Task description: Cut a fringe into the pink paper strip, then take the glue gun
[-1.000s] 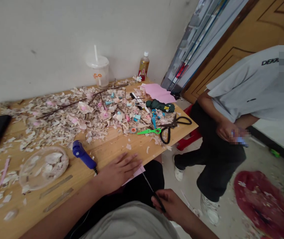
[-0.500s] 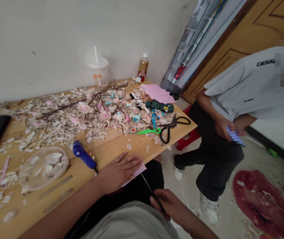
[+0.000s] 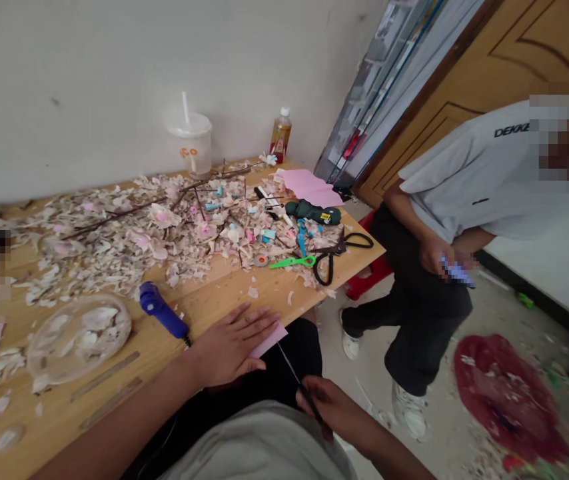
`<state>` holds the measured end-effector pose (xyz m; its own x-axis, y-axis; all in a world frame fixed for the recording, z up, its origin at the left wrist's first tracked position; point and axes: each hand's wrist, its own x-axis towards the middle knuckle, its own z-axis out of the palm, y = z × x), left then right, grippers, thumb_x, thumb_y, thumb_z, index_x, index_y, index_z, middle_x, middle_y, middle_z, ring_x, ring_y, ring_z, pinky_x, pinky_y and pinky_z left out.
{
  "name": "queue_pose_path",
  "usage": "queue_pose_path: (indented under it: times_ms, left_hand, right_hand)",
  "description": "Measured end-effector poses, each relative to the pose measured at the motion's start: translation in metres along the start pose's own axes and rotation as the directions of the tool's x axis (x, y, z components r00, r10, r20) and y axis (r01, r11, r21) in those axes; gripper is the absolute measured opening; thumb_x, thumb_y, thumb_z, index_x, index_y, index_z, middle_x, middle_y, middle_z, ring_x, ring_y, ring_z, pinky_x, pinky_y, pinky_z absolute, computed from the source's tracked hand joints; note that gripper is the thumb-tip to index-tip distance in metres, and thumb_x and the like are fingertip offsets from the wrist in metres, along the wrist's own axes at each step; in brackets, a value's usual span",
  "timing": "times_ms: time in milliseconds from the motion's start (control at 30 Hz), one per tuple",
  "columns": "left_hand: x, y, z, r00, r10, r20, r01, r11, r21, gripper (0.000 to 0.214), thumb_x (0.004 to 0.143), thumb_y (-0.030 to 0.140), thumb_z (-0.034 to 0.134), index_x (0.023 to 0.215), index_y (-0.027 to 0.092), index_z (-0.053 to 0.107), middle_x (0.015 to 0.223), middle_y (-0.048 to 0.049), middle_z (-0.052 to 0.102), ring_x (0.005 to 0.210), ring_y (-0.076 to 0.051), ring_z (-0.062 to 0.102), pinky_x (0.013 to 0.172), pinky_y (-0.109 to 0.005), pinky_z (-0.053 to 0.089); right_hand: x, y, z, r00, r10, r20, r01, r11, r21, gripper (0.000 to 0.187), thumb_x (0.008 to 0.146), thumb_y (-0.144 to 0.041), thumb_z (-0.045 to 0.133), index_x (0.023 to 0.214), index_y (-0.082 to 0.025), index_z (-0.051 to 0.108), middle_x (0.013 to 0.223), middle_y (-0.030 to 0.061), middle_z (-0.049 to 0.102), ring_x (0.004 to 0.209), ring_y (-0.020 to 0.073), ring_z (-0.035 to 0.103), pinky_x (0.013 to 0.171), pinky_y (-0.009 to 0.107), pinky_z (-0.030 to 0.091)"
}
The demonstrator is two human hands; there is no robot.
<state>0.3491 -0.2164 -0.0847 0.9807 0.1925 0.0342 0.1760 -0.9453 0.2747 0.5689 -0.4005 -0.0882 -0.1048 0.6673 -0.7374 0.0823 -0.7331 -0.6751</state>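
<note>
My left hand (image 3: 229,343) lies flat at the table's front edge, fingers stretched out, pressing down a piece of pink paper (image 3: 270,340). Part of the paper is covered by the palm, and one end sticks out past the fingers. Below the edge, over my lap, my right hand (image 3: 334,407) is wrapped round the black handle of a thin-bladed knife (image 3: 288,361). Its blade points up and left, with the tip at the paper's lower edge; whether it touches cannot be made out. A blue glue gun (image 3: 162,310) lies just beyond my left wrist.
Petal scraps and a branch (image 3: 179,199) cover much of the table (image 3: 244,293). Green scissors (image 3: 292,262), black-handled scissors (image 3: 332,253), a plastic bowl (image 3: 122,333), a lidded cup (image 3: 197,147) and a bottle (image 3: 280,137) are there. Another person (image 3: 464,180) sits at right.
The view has shifted slightly, so everything sits a little further left. My left thumb now shows spread apart below the paper, and more of the paper is visible. The knife stays in my right hand.
</note>
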Motion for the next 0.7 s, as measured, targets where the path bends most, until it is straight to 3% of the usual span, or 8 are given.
queue_pose_path:
  times_ms: [167, 400, 700]
  left_hand:
    - [0.001, 0.002, -0.005, 1.0, 0.025, -0.018, -0.025, 1.0, -0.011, 0.091, 0.097, 0.07, 0.034, 0.163, 0.018, -0.001, 0.169, -0.0074, 0.028, 0.158, -0.024, 0.017, 0.128, -0.045, 0.005]
    - [0.002, 0.001, -0.002, 0.999, 0.04, -0.016, -0.04, 0.999, 0.004, 0.09, 0.097, 0.071, 0.03, 0.164, 0.017, 0.002, 0.168, -0.0082, 0.029, 0.158, -0.024, 0.018, 0.127, -0.045, -0.005]
    - [0.004, 0.0, 0.004, 0.999, 0.036, -0.02, -0.036, 0.999, 0.0, 0.091, 0.096, 0.073, 0.03, 0.164, 0.018, 0.004, 0.167, -0.0083, 0.031, 0.158, -0.024, 0.019, 0.127, -0.045, -0.002]
  right_hand:
    - [-0.003, -0.002, 0.005, 0.999, -0.023, 0.023, 0.022, 0.999, 0.023, 0.056, 0.073, -0.073, 0.068, 0.07, -0.023, 0.044, 0.062, -0.008, 0.038, 0.048, 0.0072, 0.034, 0.038, 0.019, 0.03]
    - [0.002, -0.012, 0.005, 1.0, -0.022, 0.002, 0.022, 1.0, -0.012, 0.057, 0.076, -0.074, 0.069, 0.066, -0.022, 0.045, 0.058, -0.0078, 0.041, 0.048, 0.0066, 0.033, 0.04, 0.021, 0.023]
    - [-0.001, -0.005, 0.002, 1.0, -0.004, 0.019, 0.005, 0.998, -0.062, 0.042, 0.096, -0.048, 0.065, 0.07, -0.018, 0.051, 0.057, -0.0098, 0.045, 0.042, 0.0043, 0.03, 0.04, 0.019, 0.023]
